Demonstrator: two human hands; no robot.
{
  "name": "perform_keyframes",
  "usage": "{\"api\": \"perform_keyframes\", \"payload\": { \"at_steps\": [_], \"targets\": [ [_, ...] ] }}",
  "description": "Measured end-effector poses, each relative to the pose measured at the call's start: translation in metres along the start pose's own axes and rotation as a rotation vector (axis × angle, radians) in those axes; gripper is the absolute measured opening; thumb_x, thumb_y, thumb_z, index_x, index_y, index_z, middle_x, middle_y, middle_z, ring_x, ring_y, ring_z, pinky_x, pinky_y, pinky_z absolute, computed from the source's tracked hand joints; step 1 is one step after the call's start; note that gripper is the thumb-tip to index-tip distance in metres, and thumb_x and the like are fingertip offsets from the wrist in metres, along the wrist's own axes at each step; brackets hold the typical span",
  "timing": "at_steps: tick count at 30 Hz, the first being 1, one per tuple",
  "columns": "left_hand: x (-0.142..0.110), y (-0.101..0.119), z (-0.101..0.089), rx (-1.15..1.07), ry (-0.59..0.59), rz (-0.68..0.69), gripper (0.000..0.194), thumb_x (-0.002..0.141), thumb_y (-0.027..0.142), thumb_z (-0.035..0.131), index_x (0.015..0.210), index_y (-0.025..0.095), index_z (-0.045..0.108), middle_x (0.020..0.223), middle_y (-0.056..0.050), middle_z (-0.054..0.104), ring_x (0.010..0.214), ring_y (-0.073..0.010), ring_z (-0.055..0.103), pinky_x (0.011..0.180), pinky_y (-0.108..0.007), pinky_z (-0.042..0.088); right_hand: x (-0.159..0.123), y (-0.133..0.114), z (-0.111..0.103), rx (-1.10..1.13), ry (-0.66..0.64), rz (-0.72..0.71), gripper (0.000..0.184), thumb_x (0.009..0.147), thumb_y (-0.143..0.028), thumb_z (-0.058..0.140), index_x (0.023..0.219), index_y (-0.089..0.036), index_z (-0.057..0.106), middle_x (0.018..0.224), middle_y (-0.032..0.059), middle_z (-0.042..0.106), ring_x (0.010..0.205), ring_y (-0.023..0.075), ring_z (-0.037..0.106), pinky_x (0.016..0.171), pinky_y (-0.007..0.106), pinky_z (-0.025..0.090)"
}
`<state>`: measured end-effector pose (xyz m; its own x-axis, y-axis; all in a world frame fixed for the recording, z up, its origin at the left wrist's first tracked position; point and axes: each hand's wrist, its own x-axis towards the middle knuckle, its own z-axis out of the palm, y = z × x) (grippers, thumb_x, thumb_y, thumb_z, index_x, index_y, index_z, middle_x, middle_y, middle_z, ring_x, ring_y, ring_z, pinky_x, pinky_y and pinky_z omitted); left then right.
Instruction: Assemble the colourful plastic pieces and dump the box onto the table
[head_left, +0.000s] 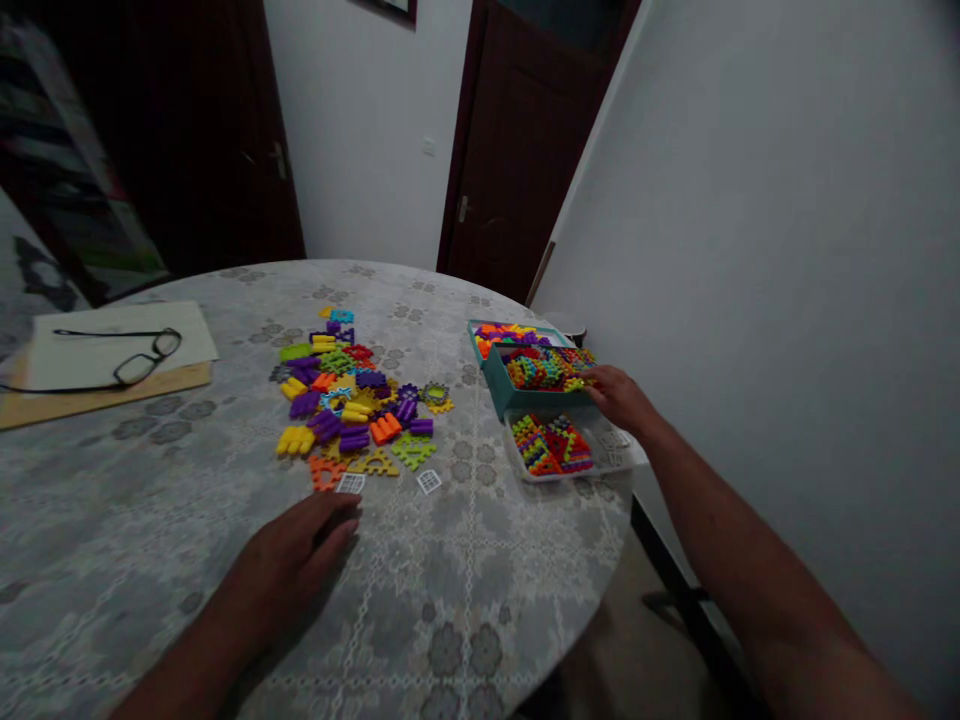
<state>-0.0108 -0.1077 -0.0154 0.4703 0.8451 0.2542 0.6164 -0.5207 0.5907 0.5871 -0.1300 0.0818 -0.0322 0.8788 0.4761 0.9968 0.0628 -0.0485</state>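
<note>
My left hand (300, 550) rests on the patterned tablecloth with its fingers loosely stretched and nothing held. Just beyond its fingertips lies a white window-shaped piece (351, 484), at the near edge of a pile of plastic building pieces (356, 410) in purple, yellow, orange and green. A second white window piece (429, 482) lies to the right. My right hand (619, 395) reaches over the right end of a teal box (525, 402) full of assembled colourful pieces (536, 370). Its fingertips are pinched at a small yellow building piece (574, 384); they partly hide it.
A clear plastic tray (551, 476) with assembled pieces stands in front of the teal box. Behind it is the box lid (474, 338) holding loose pieces. Glasses (139, 368) lie on paper (191, 335) at the left. A wall (787, 250) rises close on the right.
</note>
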Motion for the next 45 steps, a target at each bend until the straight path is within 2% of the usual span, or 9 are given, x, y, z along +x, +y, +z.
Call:
{"api": "perform_keyframes", "payload": {
  "at_steps": [5, 9, 14, 18, 21, 29, 35, 41, 45],
  "targets": [
    [0.001, 0.012, -0.002, -0.014, -0.021, -0.015, 0.04, 0.102, 0.051, 0.054, 0.117, 0.023, 0.078, 0.117, -0.011, 0.084, 0.105, -0.0281, 0.08, 0.1, -0.041, 0.063, -0.006, -0.065, -0.002, 0.004, 0.106, -0.061, 0.03, 0.102, -0.031, 0.061, 0.125, -0.02, 0.078, 0.129, 0.0209, 0.076, 0.127, 0.0401, 0.068, 0.118, 0.064, 0.051],
    [0.013, 0.022, -0.008, -0.012, -0.093, -0.003, 0.032, 0.101, 0.042, 0.057, 0.117, 0.023, 0.078, 0.111, -0.011, 0.084, 0.1, -0.0287, 0.08, 0.091, -0.04, 0.063, -0.014, -0.154, 0.004, 0.257, -0.112, -0.179, 0.032, 0.107, -0.036, 0.06, 0.134, -0.028, 0.075, 0.13, 0.0139, 0.077, 0.122, 0.0345, 0.073, 0.11, 0.054, 0.058],
    [0.047, 0.03, -0.011, 0.063, -0.131, 0.06, 0.02, 0.099, 0.03, 0.063, 0.111, 0.023, 0.078, 0.103, -0.009, 0.083, 0.091, -0.0262, 0.078, 0.084, -0.036, 0.059, -0.012, -0.241, 0.046, 0.381, -0.399, -0.235, 0.034, 0.099, -0.033, 0.075, 0.132, -0.03, 0.076, 0.131, 0.0109, 0.08, 0.116, 0.0322, 0.076, 0.102, 0.045, 0.061],
    [0.07, 0.032, -0.004, 0.153, -0.052, 0.039, 0.019, 0.102, 0.024, 0.063, 0.113, 0.018, 0.077, 0.111, -0.014, 0.081, 0.102, -0.0292, 0.076, 0.092, -0.04, 0.059, 0.009, -0.279, 0.086, 0.343, -0.299, -0.153, 0.047, 0.096, -0.025, 0.074, 0.143, -0.029, 0.069, 0.139, 0.0138, 0.073, 0.118, 0.0315, 0.074, 0.099, 0.042, 0.06],
    [0.071, 0.026, 0.005, 0.193, 0.022, 0.057, 0.025, 0.102, 0.023, 0.065, 0.124, 0.018, 0.075, 0.122, -0.016, 0.079, 0.114, -0.0302, 0.074, 0.1, -0.042, 0.058, 0.022, -0.294, 0.109, 0.329, -0.201, -0.068, 0.051, 0.098, -0.024, 0.07, 0.148, -0.024, 0.062, 0.149, 0.0183, 0.064, 0.128, 0.0331, 0.068, 0.104, 0.044, 0.058],
    [0.049, 0.011, 0.015, 0.214, 0.064, 0.231, 0.017, 0.101, 0.021, 0.068, 0.117, 0.019, 0.074, 0.118, -0.015, 0.077, 0.113, -0.0301, 0.069, 0.1, -0.046, 0.058, 0.016, -0.283, 0.147, 0.436, -0.132, -0.052, 0.032, 0.1, -0.026, 0.064, 0.131, -0.021, 0.072, 0.126, 0.0166, 0.075, 0.122, 0.0329, 0.067, 0.113, 0.051, 0.053],
    [0.051, 0.011, 0.013, 0.199, 0.065, 0.252, 0.018, 0.102, 0.021, 0.065, 0.118, 0.018, 0.073, 0.115, -0.015, 0.077, 0.111, -0.0297, 0.069, 0.101, -0.048, 0.059, 0.017, -0.281, 0.142, 0.635, -0.037, 0.022, 0.03, 0.102, -0.035, 0.064, 0.129, -0.027, 0.073, 0.116, 0.0103, 0.076, 0.102, 0.0278, 0.072, 0.099, 0.044, 0.06],
    [0.05, 0.005, 0.013, 0.169, 0.077, 0.251, 0.02, 0.104, 0.023, 0.064, 0.122, 0.018, 0.074, 0.119, -0.015, 0.078, 0.113, -0.0295, 0.071, 0.103, -0.047, 0.059, 0.016, -0.284, 0.137, 0.654, -0.03, -0.022, 0.036, 0.095, -0.028, 0.067, 0.13, -0.026, 0.073, 0.119, 0.0118, 0.073, 0.11, 0.0307, 0.07, 0.102, 0.048, 0.06],
    [0.05, 0.002, 0.015, 0.121, 0.132, 0.247, 0.022, 0.104, 0.025, 0.067, 0.125, 0.019, 0.074, 0.12, -0.014, 0.079, 0.116, -0.0292, 0.073, 0.105, -0.047, 0.06, 0.016, -0.288, 0.129, 0.703, -0.045, -0.008, 0.032, 0.095, -0.03, 0.069, 0.126, -0.026, 0.073, 0.113, 0.0097, 0.072, 0.098, 0.0284, 0.07, 0.093, 0.045, 0.061]
  ]
}}
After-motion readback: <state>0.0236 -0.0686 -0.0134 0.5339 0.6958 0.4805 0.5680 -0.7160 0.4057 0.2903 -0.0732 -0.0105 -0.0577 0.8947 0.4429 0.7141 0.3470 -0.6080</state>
